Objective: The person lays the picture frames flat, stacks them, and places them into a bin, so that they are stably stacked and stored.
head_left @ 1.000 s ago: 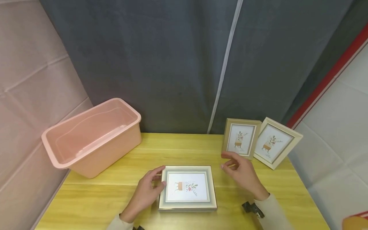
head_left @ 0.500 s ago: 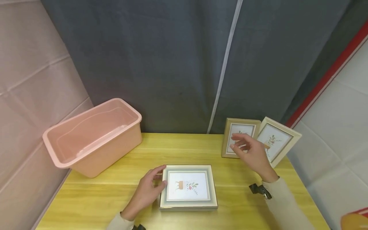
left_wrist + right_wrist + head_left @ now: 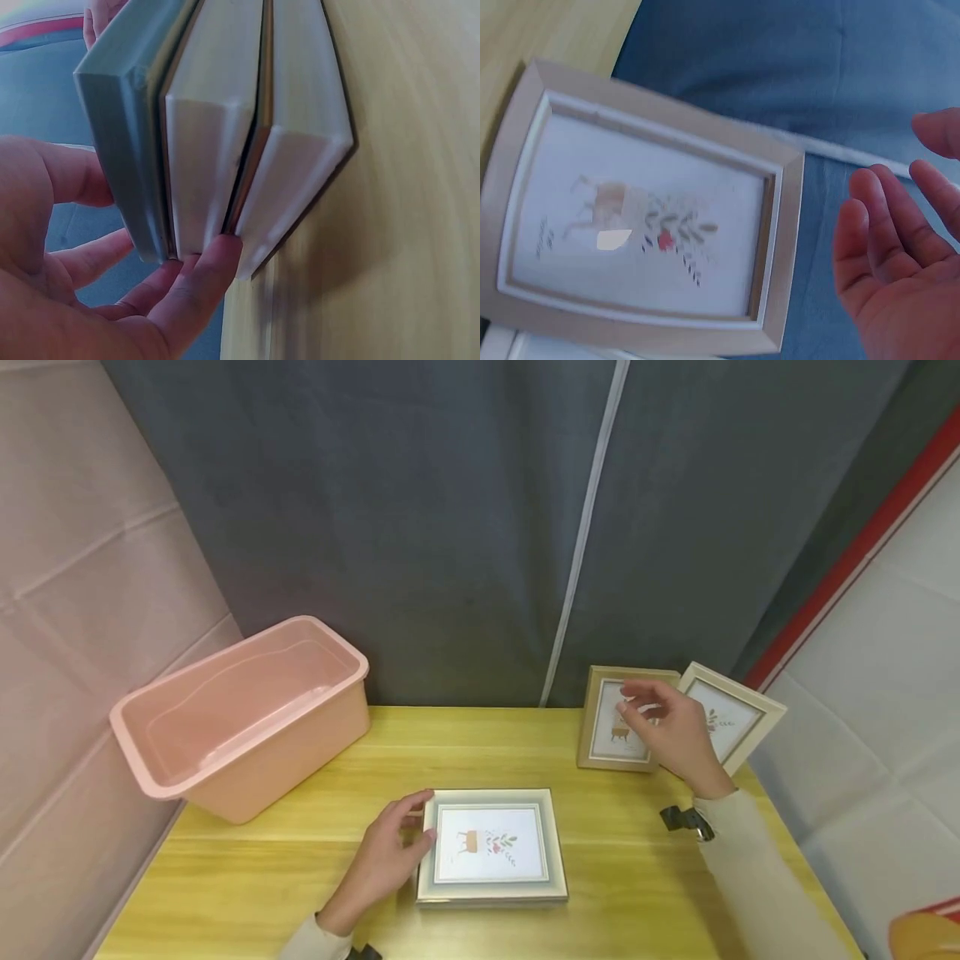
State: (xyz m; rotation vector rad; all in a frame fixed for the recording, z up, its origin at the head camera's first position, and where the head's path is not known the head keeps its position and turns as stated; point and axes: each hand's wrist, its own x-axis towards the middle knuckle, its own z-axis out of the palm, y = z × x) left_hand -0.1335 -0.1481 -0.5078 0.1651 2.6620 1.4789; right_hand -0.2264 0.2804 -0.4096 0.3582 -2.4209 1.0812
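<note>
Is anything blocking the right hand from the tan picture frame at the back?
Nothing visible: the right wrist view shows just a gap between the right hand and tan frame. The cream frame sits partly behind.

Left hand (image 3: 378, 856) lies with thumb and fingers (image 3: 407, 803) at the left edge of a pale frame (image 3: 491, 845), which lies face up on the wood-grain desk (image 3: 480, 747). Right hand (image 3: 678, 731), fingers loosely bent, appears in front of a tan frame (image 3: 607, 742), partly covering its print; a cream frame (image 3: 738, 714) stands tilted just to the right. Pink bin (image 3: 292, 756) noted at left rear, before a dark curtain (image 3: 375, 527).
</note>
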